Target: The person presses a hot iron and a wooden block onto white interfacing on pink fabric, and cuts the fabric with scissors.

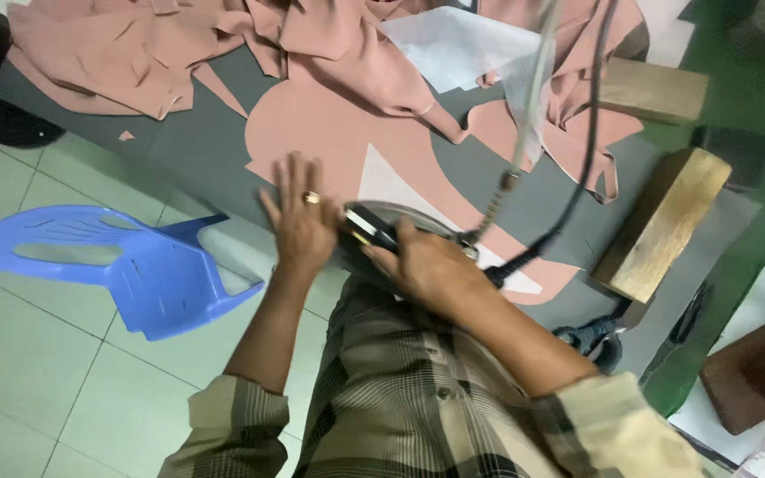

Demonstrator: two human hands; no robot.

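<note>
— Where are we against the iron (391,232)?
— Our right hand (425,264) grips its handle; our left hand (300,215) lies flat just beside it on pink fabric (320,124), wooden block (661,223) well beyond it.

blue plastic chair (135,270) (toppled), wooden blocks (661,221)
</note>
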